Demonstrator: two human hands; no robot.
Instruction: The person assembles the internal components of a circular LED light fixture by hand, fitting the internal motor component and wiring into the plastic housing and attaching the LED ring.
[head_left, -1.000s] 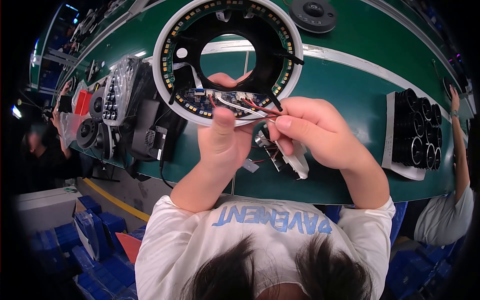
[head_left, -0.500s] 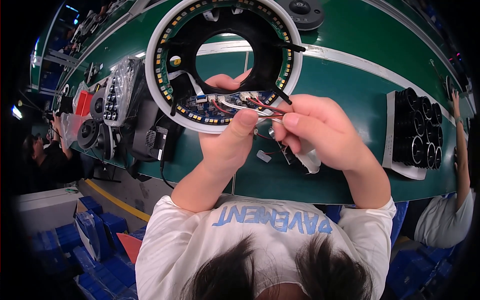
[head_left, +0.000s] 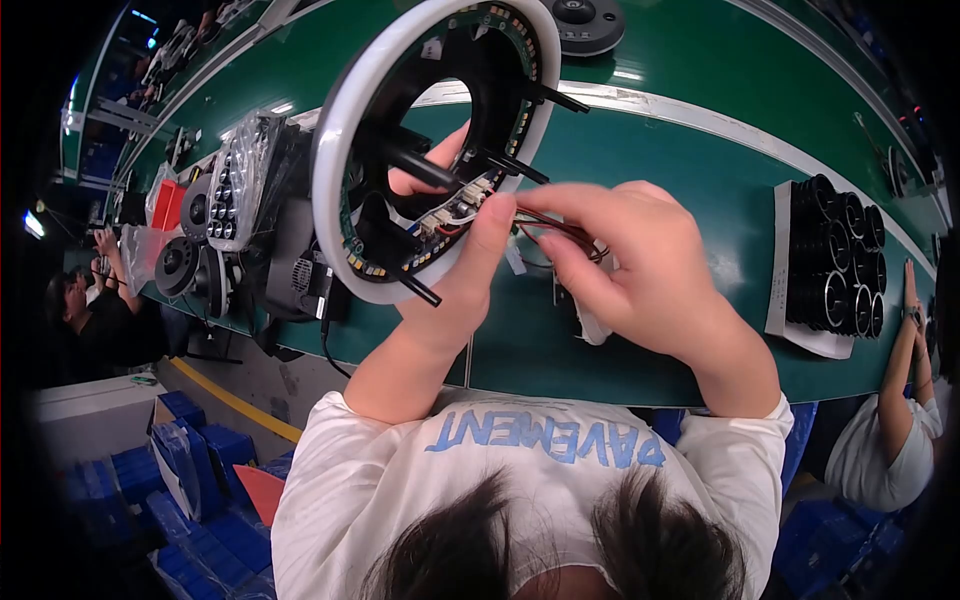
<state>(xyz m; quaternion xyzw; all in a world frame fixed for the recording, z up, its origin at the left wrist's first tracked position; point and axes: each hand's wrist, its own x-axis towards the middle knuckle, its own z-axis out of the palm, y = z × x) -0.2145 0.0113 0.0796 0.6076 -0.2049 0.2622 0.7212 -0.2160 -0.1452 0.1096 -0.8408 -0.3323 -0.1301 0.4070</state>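
Observation:
My left hand [head_left: 462,268] is closed around the near edge of a ring-shaped light housing [head_left: 338,150], its thumb near the wire connectors and other fingers showing through the central hole. The housing is tilted, with a white rim, a black inside, black posts and small LEDs around it. A blue circuit board [head_left: 437,222] with white connectors sits at its near side. My right hand [head_left: 645,262] pinches a bundle of red, black and white wires [head_left: 565,230] beside the board. Below that hand hangs a pale piece [head_left: 593,326], partly hidden; I cannot make out what it is.
Black cylindrical parts [head_left: 835,255] stand in rows on a white sheet at the right. Bagged parts [head_left: 245,180], round black units [head_left: 178,262] and a black device [head_left: 298,265] crowd the left. Another round unit [head_left: 585,25] lies beyond the housing. Co-workers are at both sides.
The housing has turned from facing up to a steep tilt and shifted slightly left. My right hand has stayed by the wires, which now bend in a loop. The right co-worker's arms have moved.

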